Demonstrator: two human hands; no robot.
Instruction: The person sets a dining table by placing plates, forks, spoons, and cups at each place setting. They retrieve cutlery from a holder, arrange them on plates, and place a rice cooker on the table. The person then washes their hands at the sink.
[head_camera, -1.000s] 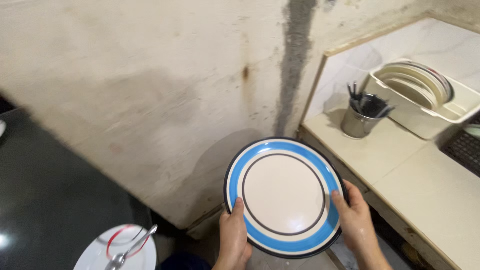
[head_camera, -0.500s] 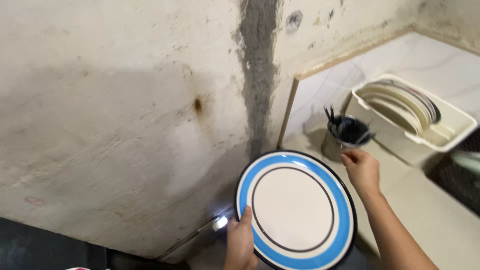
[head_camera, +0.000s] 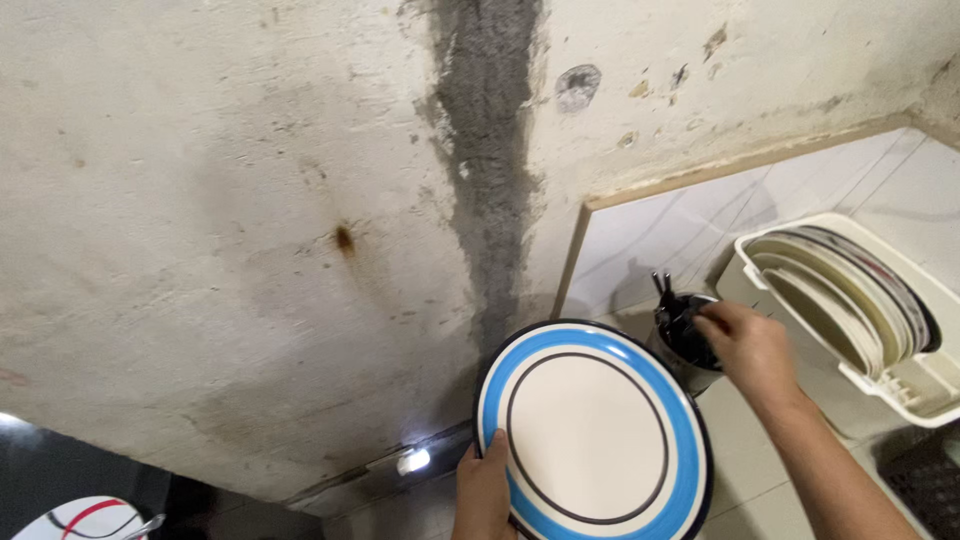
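My left hand (head_camera: 484, 492) grips the lower left rim of a round plate (head_camera: 590, 435), cream in the middle with a broad blue band and dark rings, held flat in front of me. My right hand (head_camera: 752, 348) has left the plate and reaches into a steel cutlery cup (head_camera: 688, 345) on the counter, fingers curled down among dark utensil handles (head_camera: 664, 292). I cannot tell whether the fingers hold one of them.
A white plastic rack (head_camera: 915, 385) holds several upright plates at the right, on a pale tiled counter (head_camera: 740, 450). A stained plaster wall (head_camera: 300, 200) fills the view ahead. A white plate with a red ring (head_camera: 85, 518) lies at the bottom left.
My right hand let go of the blue plate and moved up and right to the cutlery cup. My left hand alone now holds the plate. The view has shifted towards the wall.
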